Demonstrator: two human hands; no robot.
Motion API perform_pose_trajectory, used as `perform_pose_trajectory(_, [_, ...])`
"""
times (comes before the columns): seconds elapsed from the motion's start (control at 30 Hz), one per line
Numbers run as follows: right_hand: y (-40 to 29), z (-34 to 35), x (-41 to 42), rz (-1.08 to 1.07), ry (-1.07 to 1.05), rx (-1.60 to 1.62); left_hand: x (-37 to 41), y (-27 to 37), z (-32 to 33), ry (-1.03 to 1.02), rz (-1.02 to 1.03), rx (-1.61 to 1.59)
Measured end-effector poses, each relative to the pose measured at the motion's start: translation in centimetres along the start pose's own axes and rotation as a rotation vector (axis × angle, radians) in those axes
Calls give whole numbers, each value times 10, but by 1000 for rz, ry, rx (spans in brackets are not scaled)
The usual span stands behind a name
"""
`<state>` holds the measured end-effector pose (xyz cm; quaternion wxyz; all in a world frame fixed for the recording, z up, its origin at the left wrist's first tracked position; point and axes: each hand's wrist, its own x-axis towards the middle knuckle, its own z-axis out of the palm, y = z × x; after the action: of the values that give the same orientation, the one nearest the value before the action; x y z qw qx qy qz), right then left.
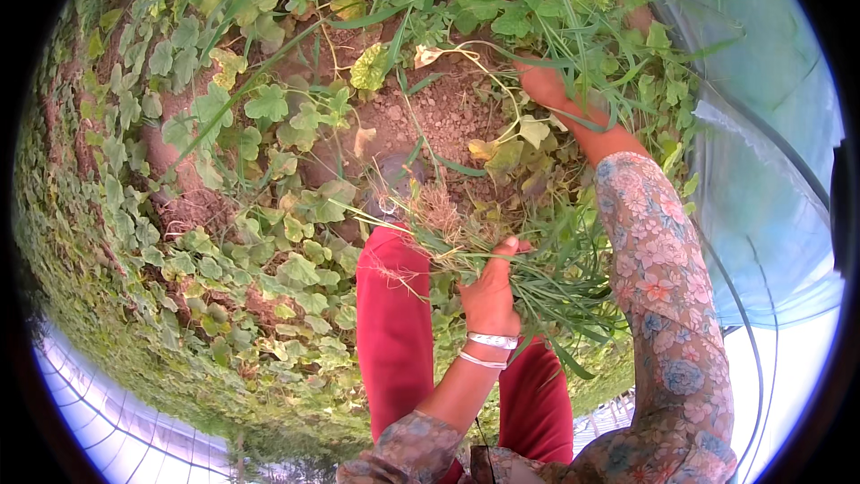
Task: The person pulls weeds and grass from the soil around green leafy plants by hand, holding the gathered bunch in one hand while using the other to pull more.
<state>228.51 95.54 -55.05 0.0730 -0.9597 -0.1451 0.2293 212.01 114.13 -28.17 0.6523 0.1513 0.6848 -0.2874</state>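
My left hand (490, 292) is closed around a bundle of pulled grass weeds (564, 289), held just above my knees. The blades fan out to the right, and a tangle of dry, pale brown roots (433, 212) sticks out on the left. Farther forward, my right hand (539, 81) reaches down among tall green grass (578, 33) and leafy plants at the edge of a bare soil patch (437, 104). Leaves and blades hide its fingers, so whether they grip a stem cannot be seen. A withered vine with yellowed leaves (504, 154) lies beside that forearm.
Low vines with lobed leaves (302, 269) cover the ground to the left, with reddish soil (181, 154) between them. Clear plastic sheeting (759, 148) and a dark hose or cable (766, 128) run along the right. A grey shoe (396, 178) shows beyond my red-trousered knee (393, 262).
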Motion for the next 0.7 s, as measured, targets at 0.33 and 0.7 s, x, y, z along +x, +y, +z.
perform_pose_trajectory(0.33, [-6,16,-18,-66,-329,-233,-2,-3,3,-60,118,159])
perform_pose_trajectory(0.7, [-28,-138,-25,320,108,496,3,-16,4,-49,24,-12])
